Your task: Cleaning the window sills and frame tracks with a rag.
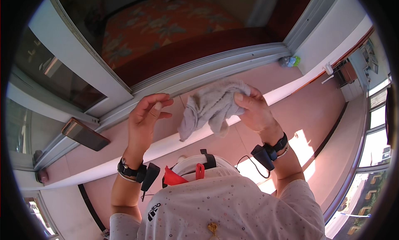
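A crumpled grey cloth [209,104] with a dark line running across it hangs in front of me. My right hand [254,110] pinches its right end, thumb on top and the fingers mostly behind. To the left of the cloth is my left hand [148,110], with nothing in it. Its fingers are bent but apart, and a gap separates the fingertips from the cloth. The cloth's loose end droops toward the lower left. Both wrists carry dark strapped devices.
A window ledge [174,115] with pink tiles runs beneath my hands. On its left part rests a smartphone [85,134]. The sliding window frame [202,67] stands open onto a patterned bed [174,25]. A small green and blue plastic bundle [290,61] sits at the far right corner.
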`<action>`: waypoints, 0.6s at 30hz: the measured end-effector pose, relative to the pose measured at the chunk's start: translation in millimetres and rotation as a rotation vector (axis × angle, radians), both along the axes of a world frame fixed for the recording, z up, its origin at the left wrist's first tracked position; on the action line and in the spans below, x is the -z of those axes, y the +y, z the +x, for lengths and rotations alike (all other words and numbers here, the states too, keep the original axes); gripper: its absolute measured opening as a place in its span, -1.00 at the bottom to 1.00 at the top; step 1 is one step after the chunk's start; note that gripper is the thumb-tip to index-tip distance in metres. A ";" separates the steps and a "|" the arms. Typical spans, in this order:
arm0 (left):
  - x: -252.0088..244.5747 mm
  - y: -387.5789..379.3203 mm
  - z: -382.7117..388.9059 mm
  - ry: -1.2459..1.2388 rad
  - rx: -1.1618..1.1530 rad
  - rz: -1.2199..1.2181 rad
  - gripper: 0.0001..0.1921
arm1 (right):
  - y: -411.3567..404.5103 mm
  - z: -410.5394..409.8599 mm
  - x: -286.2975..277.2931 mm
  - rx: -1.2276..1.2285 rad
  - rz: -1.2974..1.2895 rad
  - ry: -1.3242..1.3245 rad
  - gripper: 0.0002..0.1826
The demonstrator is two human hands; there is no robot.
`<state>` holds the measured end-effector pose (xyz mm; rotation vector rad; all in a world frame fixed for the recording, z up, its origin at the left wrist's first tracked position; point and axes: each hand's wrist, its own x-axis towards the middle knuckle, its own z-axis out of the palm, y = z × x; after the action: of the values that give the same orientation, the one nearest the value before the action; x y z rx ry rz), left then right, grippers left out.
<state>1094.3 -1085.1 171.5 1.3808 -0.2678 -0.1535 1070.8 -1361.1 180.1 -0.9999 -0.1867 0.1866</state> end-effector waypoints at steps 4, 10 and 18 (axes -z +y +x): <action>24.5 31.9 -20.8 -0.195 -0.073 0.233 -0.80 | -54.2 21.3 -41.1 0.344 -0.021 -0.102 -0.77; 33.5 72.0 -45.5 -0.630 -0.359 0.727 -0.86 | -62.2 84.0 -17.3 0.321 -0.764 -0.069 -0.84; 57.0 96.0 -53.3 -0.605 -0.541 0.718 -0.83 | 53.9 108.8 38.5 0.130 -1.457 -0.922 -0.68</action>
<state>1041.0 -989.1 114.5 2.1461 -0.3434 0.6918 1179.6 -1307.2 141.6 -2.5043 -0.8989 -0.3541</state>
